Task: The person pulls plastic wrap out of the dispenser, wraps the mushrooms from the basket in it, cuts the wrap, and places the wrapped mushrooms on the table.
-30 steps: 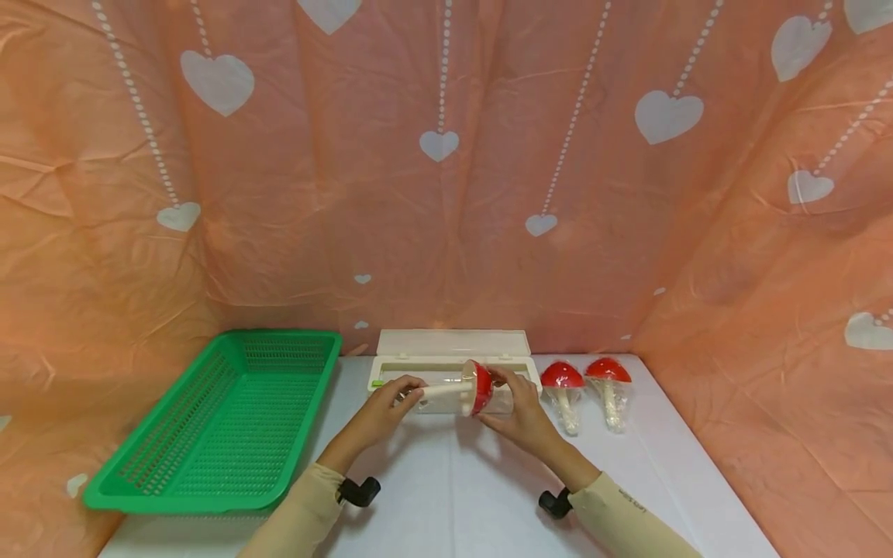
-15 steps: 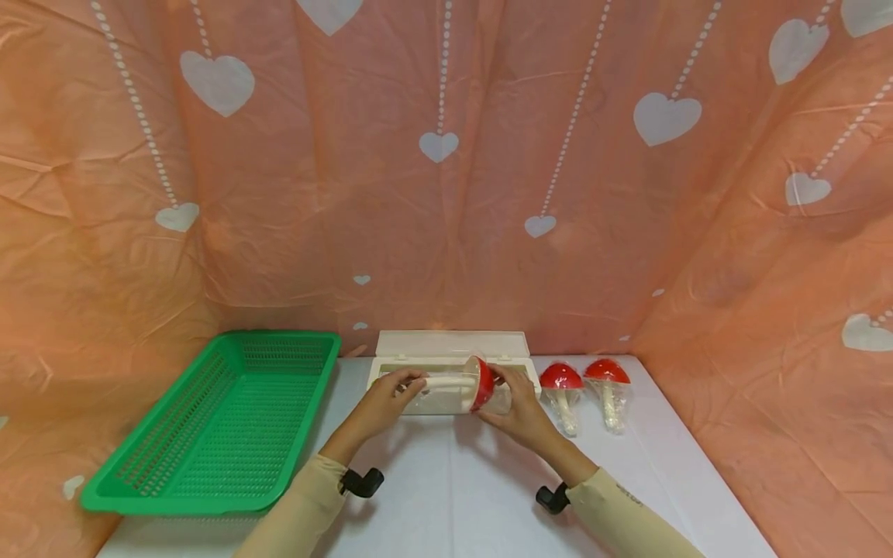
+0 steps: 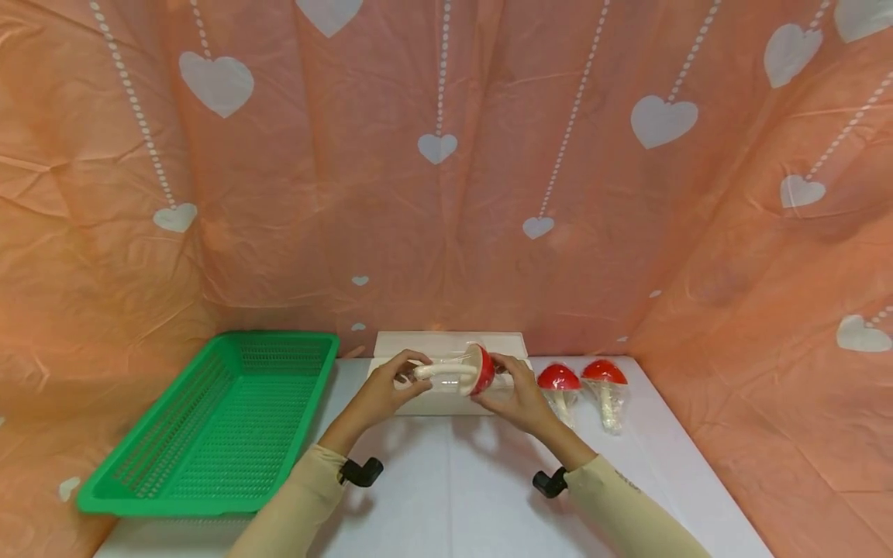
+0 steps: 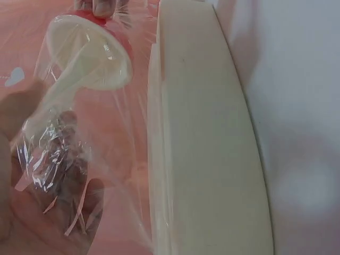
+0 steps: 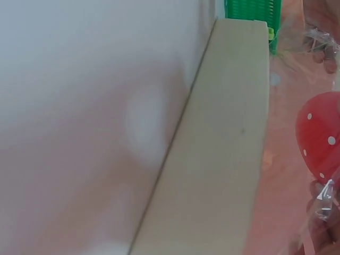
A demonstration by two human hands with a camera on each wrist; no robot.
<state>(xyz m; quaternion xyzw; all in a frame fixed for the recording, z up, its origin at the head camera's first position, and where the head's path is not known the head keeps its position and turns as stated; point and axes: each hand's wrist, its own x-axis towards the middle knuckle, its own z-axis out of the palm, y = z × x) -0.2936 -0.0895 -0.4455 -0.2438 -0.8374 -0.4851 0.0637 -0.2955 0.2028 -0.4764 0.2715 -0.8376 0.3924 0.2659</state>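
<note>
A toy mushroom (image 3: 484, 372) with a red, white-dotted cap and a cream stem lies sideways between both hands, above a long white cling film dispenser (image 3: 446, 404). Clear cling film (image 4: 58, 154) surrounds it, bunched and shiny near the stem end in the left wrist view. My left hand (image 3: 391, 391) grips the stem's end through the film, with thumb and fingers on it. The cap is held by my right hand (image 3: 519, 397), its fingers curled against the red top. In the right wrist view, the dotted cap (image 5: 321, 133) shows only partly, with film gathered under it.
To the right lie two more film-wrapped mushrooms, one nearer (image 3: 559, 378) and one farther right (image 3: 605, 373). A green plastic basket (image 3: 94, 496) stands at the left. The dispenser's raised lid (image 3: 418, 342) is near the peach curtain (image 3: 314, 194) behind.
Both hands have lifted the mushroom a little, up and away from the dispenser. The stem has turned between the hands, and the open side of the cap shows more.
</note>
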